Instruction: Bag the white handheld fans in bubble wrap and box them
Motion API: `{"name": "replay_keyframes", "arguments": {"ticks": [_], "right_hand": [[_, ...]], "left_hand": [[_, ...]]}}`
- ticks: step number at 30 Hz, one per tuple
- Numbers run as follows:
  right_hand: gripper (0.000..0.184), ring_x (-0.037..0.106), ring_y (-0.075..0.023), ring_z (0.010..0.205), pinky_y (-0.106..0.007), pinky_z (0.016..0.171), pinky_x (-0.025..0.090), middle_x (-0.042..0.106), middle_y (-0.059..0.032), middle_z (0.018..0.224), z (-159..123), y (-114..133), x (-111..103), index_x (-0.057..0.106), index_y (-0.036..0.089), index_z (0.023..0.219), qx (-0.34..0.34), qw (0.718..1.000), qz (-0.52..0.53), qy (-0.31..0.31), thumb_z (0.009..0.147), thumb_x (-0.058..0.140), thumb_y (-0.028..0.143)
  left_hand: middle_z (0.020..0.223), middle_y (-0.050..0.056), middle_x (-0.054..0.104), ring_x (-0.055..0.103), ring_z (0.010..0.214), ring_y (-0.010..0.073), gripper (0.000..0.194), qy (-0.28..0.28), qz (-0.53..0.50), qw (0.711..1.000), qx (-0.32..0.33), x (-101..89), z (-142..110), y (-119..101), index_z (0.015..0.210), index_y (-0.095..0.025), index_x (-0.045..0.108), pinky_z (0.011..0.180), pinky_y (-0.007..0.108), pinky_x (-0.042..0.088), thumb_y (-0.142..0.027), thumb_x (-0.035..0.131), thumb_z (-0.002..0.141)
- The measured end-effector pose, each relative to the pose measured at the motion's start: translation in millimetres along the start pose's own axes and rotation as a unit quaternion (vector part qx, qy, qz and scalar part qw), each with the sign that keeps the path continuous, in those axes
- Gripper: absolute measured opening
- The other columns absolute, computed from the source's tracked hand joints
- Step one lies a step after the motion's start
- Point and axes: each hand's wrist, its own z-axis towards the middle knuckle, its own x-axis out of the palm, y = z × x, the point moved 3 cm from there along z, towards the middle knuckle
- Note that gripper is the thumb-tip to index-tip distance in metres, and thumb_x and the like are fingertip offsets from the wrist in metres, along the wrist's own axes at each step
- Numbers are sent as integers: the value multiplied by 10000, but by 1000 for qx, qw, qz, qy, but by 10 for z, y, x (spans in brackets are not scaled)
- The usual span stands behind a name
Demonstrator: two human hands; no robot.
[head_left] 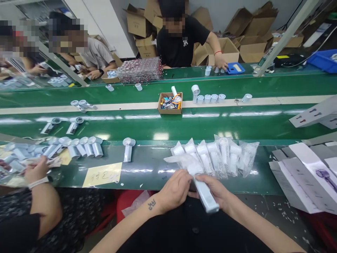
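Close to my body I hold a pale blue handheld fan (206,196), its handle angled down to the right. Its head end is inside a clear plastic bag (189,161), whose loose end points left. My left hand (173,188) is closed on the bag beside the fan's head, the fingertips partly hidden. My right hand (217,191) wraps the handle from the right side. Just beyond my hands, several bagged fans (214,158) lie in a row on the bench. One unbagged fan (128,149) lies further left.
White boxes (302,175) printed with a purple fan stand at right. A yellow paper (102,174) lies left of me. At far left, a neighbour's hand (38,168) is among loose fans (86,147). Across the green conveyor (147,128) sits a small carton of parts (170,111); co-workers sit opposite.
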Motion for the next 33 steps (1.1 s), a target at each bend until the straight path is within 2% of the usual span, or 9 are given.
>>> {"name": "replay_keyframes", "arguments": {"ticks": [3, 6, 15, 18, 22, 26, 28, 30, 33], "right_hand": [[359, 682, -193, 803, -330, 703, 556, 701, -30, 837, -22, -66, 21, 585, 179, 897, -51, 998, -7, -22, 637, 829, 218], [312, 665, -186, 677, -323, 640, 554, 660, -14, 683, 0, -136, 41, 575, 168, 812, -99, 994, 4, -54, 667, 823, 291], [383, 553, -132, 540, -273, 575, 478, 584, 49, 603, -165, -365, -118, 499, 222, 759, -169, 976, 6, -140, 670, 785, 460], [340, 491, -124, 531, -263, 560, 446, 505, 62, 561, -382, -337, -226, 509, 217, 689, -200, 955, -100, -193, 680, 743, 464], [289, 522, -139, 698, -273, 661, 488, 521, 14, 777, -930, -151, -225, 555, 194, 625, -280, 883, -316, -204, 758, 670, 424], [270, 538, -159, 799, -286, 675, 513, 515, -19, 951, -1349, 53, -200, 555, 173, 607, -295, 895, -280, -185, 731, 674, 382], [280, 549, -165, 803, -286, 658, 509, 546, -32, 957, -1414, 169, -223, 551, 166, 605, -322, 905, -206, -188, 684, 706, 386], [288, 573, -180, 807, -310, 676, 515, 595, -42, 920, -1394, 277, -240, 569, 169, 659, -351, 912, -130, -167, 663, 722, 412], [319, 577, -163, 710, -312, 653, 509, 617, -15, 761, -1310, 430, -258, 518, 188, 650, -370, 915, -74, -141, 643, 734, 422]], "left_hand": [[866, 75, 598, 576, 791, 175, 218, -41, 33, 998, -27, -16, -88, 31, 1095, -155, 458, 720, 315, 519, -99, 443, 884], [834, 72, 616, 600, 756, 182, 218, -44, 50, 997, -31, -10, -126, 55, 1093, -151, 470, 684, 310, 521, -100, 435, 884], [869, 37, 663, 616, 752, 145, 163, 153, -208, 964, -69, -90, 80, -71, 1035, -202, 501, 695, 266, 479, -193, 447, 882], [787, 3, 631, 570, 672, 128, 160, 178, -250, 946, -105, -35, 131, -95, 997, -206, 495, 622, 243, 439, -184, 457, 843], [634, -49, 519, 491, 570, 105, 95, 114, -309, 915, -233, -90, 274, -171, 924, -208, 470, 536, 211, 392, -211, 473, 829], [705, -18, 559, 525, 602, 115, 134, 166, -365, 903, -153, -261, 523, -371, 983, -225, 498, 522, 207, 423, -293, 511, 868], [723, -1, 579, 553, 612, 127, 164, 141, -370, 910, -122, -318, 686, -351, 1033, -237, 499, 514, 211, 442, -325, 498, 895], [901, 64, 635, 620, 768, 177, 349, 102, -353, 927, -77, -298, 875, -299, 1175, -248, 479, 599, 256, 510, -421, 544, 879], [1369, 187, 474, 535, 1171, 332, 1048, 142, -274, 951, 32, -33, 1150, -309, 1443, -244, 281, 841, 411, 539, -605, 776, 592]]}}
